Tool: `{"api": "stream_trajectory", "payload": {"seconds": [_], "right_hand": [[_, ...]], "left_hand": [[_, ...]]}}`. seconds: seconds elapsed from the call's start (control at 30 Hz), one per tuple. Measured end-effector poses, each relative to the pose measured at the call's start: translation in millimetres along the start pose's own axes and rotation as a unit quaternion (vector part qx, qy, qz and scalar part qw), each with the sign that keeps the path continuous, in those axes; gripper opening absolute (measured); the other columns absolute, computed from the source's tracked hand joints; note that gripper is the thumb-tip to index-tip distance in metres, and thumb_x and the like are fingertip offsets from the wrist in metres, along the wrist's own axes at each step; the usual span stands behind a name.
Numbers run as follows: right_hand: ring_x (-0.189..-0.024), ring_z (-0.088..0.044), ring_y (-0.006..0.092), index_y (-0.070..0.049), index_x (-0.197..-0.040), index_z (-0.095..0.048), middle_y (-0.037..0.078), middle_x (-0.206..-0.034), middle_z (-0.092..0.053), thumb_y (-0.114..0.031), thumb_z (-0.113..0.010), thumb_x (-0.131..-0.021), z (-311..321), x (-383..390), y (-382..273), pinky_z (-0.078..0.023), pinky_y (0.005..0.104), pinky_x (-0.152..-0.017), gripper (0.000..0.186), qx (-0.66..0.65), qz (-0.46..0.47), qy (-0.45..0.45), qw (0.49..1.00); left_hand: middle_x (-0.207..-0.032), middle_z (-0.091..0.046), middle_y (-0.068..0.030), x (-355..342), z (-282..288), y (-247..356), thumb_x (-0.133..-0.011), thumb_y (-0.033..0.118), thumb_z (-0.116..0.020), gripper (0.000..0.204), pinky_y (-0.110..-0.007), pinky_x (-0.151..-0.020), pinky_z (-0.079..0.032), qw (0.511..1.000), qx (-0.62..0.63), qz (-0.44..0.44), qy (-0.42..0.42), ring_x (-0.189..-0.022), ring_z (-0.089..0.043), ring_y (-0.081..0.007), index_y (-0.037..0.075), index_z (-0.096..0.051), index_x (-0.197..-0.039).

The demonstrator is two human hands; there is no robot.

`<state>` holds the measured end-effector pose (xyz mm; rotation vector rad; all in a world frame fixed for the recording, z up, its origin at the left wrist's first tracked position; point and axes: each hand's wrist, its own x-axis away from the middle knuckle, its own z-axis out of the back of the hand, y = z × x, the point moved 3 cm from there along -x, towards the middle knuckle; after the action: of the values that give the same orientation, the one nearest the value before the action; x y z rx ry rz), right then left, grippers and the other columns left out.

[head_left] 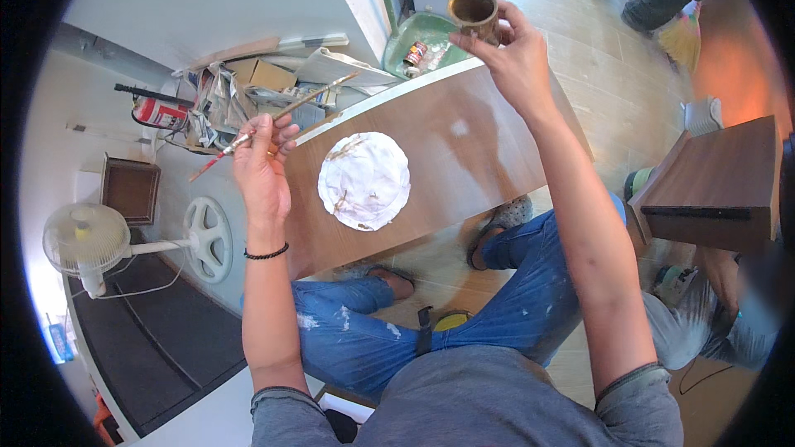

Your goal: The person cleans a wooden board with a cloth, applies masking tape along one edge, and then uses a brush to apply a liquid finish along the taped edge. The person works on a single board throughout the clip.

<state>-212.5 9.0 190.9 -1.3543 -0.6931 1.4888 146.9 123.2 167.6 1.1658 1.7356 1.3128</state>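
Observation:
My left hand [265, 157] is closed around a thin paintbrush [313, 95], held over the left end of a brown wooden table [439, 132]. The brush slants up to the right, and reddish paint marks its lower left part. Beyond the table's far edge, my right hand [523, 58] grips a brownish-gold cylindrical pot [479, 31] by its side, its round mouth tilted partly toward me. Between my arms a crumpled-looking white round disc [364, 182], perhaps a plate wrapped in plastic, lies on the table with brown smears on it.
Past the table, a green dustpan-like tray [397, 50] holds a small can [416, 53]. Newspapers and cardboard [265, 76] pile by the wall near a red fire extinguisher [157, 112]. A white fan [87, 240] is at left. People are at right, near a wooden box [720, 174] and a broom [683, 41].

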Motion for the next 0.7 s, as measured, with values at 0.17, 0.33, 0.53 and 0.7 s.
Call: {"api": "stream_trajectory", "payload": {"seconds": [0.17,0.33,0.53,0.7], "right_hand": [[-0.097,-0.072,0.0149,-0.002,-0.126,-0.067,0.008,-0.106,-0.077,-0.019,-0.091,-0.080,8.2,-19.5,-16.7,-0.055,0.0299,-0.088,0.054,-0.041,-0.007,0.030,0.999],[-0.092,-0.069,0.0113,0.000,-0.124,-0.065,0.007,-0.106,-0.074,-0.005,-0.087,-0.083,15.7,-32.3,-39.6,-0.055,0.0265,-0.082,0.047,-0.192,-0.027,-0.006,0.981],[-0.093,-0.069,0.0110,0.000,-0.125,-0.065,0.006,-0.106,-0.073,-0.006,-0.087,-0.083,15.6,-35.1,-39.2,-0.054,0.0251,-0.081,0.047,-0.253,-0.059,-0.016,0.965],[-0.097,-0.070,0.0117,0.000,-0.125,-0.065,0.006,-0.112,-0.072,-0.006,-0.086,-0.084,22.9,-39.7,-39.1,-0.055,0.0254,-0.083,0.047,-0.243,-0.042,-0.027,0.969]], "left_hand": [[-0.109,-0.074,-0.0104,-16.8,-4.8,-48.5,-0.104,0.020,-0.066,0.019,-0.026,-0.075,-0.056,0.998,-0.048,0.021,0.022,-0.092,-0.072,-0.0154,0.006,-0.065,-0.117],[-0.109,-0.075,-0.0074,-29.8,-27.6,-89.6,-0.104,0.022,-0.068,0.020,-0.023,-0.071,-0.055,0.995,-0.083,0.047,0.014,-0.088,-0.071,-0.0119,0.008,-0.066,-0.117],[-0.111,-0.075,-0.0085,-39.9,-46.0,-107.4,-0.105,0.024,-0.066,0.019,-0.025,-0.073,-0.055,0.990,-0.124,0.068,-0.007,-0.089,-0.071,-0.0126,0.009,-0.068,-0.115],[-0.109,-0.076,-0.0094,-46.6,-56.0,-121.8,-0.104,0.022,-0.066,0.019,-0.026,-0.071,-0.055,0.987,-0.140,0.076,-0.004,-0.087,-0.071,-0.0134,0.008,-0.067,-0.116]]}}
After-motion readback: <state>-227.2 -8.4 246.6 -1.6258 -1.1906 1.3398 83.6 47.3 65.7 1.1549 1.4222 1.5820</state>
